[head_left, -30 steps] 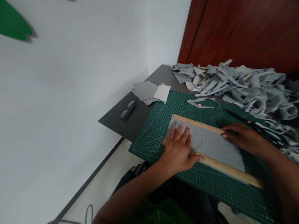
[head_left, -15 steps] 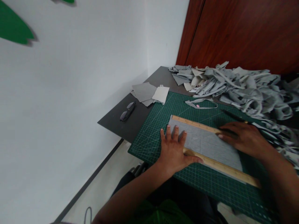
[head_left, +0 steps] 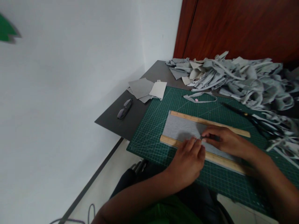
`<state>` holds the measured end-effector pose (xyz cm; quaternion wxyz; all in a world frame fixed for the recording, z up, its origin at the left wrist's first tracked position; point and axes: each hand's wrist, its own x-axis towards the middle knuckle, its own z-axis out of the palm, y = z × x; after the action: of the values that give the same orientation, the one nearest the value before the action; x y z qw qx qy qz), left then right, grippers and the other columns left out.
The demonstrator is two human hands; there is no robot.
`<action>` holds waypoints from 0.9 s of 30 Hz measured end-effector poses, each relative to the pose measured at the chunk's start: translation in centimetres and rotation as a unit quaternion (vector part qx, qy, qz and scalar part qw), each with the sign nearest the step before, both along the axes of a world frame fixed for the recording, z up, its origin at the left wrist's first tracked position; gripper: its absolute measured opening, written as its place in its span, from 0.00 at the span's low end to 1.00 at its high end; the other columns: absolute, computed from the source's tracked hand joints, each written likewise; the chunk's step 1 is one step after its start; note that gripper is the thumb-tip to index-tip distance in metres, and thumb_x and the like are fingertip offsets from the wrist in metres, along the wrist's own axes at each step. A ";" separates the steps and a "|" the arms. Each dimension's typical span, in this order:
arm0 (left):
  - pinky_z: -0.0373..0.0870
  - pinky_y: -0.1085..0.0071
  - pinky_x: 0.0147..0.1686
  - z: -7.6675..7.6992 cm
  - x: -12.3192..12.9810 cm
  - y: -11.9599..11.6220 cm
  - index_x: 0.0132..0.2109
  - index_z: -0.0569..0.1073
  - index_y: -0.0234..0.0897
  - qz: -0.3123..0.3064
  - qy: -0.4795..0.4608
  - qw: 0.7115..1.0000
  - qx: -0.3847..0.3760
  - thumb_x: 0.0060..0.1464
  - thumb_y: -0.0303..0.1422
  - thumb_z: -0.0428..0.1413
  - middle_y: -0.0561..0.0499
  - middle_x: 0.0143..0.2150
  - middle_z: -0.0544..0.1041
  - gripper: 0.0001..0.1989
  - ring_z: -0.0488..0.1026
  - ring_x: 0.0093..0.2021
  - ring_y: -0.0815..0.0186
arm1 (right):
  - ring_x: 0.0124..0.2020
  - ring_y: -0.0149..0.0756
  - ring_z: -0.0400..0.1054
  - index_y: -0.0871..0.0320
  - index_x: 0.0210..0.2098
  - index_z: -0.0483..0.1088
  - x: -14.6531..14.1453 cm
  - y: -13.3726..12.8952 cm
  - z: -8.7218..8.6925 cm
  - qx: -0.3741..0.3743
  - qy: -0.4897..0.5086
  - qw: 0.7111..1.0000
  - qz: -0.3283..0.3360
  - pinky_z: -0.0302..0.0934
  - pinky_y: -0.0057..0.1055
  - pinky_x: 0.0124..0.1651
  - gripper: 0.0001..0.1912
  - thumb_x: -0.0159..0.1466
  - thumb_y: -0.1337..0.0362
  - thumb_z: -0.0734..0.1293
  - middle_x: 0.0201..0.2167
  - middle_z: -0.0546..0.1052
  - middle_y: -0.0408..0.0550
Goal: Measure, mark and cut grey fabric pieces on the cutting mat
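Observation:
A grey fabric piece (head_left: 184, 127) lies flat on the green cutting mat (head_left: 149, 137). One wooden ruler (head_left: 187, 117) runs along its far edge, and a second wooden ruler (head_left: 224, 161) along its near edge. My left hand (head_left: 189, 160) crosses the near ruler with its fingers curled together over the fabric. My right hand (head_left: 221, 140) is just above the cloth, thumb and fingers drawn into a pinch. The fingertips of both hands nearly meet at mid-fabric. A tiny pale bit shows there, too small to name.
Black-handled scissors (head_left: 247, 115) lie on the mat at the right, beside thin fabric scraps (head_left: 280, 140). A large heap of grey cloth pieces (head_left: 252, 77) fills the back. Eyeglasses (head_left: 125, 109) and cut fabric squares (head_left: 141, 87) rest at the left. A looped strip (head_left: 203, 101) lies beyond the far ruler.
My left hand has gone from spread flat to curled and shifted right. My right hand has left the far ruler and come toward the left hand. The view has shifted slightly.

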<state>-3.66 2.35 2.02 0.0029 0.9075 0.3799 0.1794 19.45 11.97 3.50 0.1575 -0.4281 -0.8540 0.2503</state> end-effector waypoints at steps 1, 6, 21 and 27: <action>0.61 0.55 0.71 0.0 -0.1 0.1 0.63 0.69 0.24 0.003 -0.010 1.000 -0.018 0.65 0.28 0.54 0.35 0.67 0.70 0.22 0.62 0.71 0.50 | 0.30 0.40 0.74 0.52 0.37 0.78 0.1 0.1 -0.1 -0.005 0.002 1.000 0.001 0.66 0.34 0.33 0.10 0.68 0.54 0.68 0.31 0.80 0.47; 0.63 0.55 0.70 -0.4 -0.1 0.7 0.59 0.72 0.25 0.012 -0.045 0.997 -0.062 0.60 0.24 0.56 0.37 0.60 0.73 0.20 0.66 0.66 0.50 | 0.30 0.39 0.73 0.52 0.37 0.77 0.3 0.4 -0.4 -0.025 0.009 1.000 -0.006 0.66 0.34 0.34 0.08 0.66 0.56 0.69 0.31 0.80 0.46; 0.64 0.48 0.70 -1.0 0.1 0.7 0.58 0.73 0.27 0.020 -0.053 0.997 -0.056 0.62 0.24 0.53 0.36 0.60 0.72 0.18 0.64 0.69 0.47 | 0.29 0.35 0.69 0.53 0.38 0.77 0.6 0.8 -0.7 -0.045 0.019 0.999 0.004 0.61 0.30 0.32 0.08 0.67 0.56 0.69 0.28 0.76 0.43; 0.65 0.47 0.70 -1.3 0.2 0.5 0.58 0.72 0.27 0.025 -0.046 0.998 -0.047 0.63 0.24 0.52 0.35 0.62 0.71 0.18 0.64 0.70 0.46 | 0.30 0.36 0.70 0.52 0.38 0.77 0.6 0.8 -0.5 -0.045 0.022 0.999 0.009 0.63 0.31 0.33 0.09 0.67 0.54 0.69 0.29 0.76 0.43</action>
<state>-3.48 2.88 0.76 0.0582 0.8875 0.4097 0.2029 20.00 12.74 3.01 0.1544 -0.4219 -0.8419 0.2989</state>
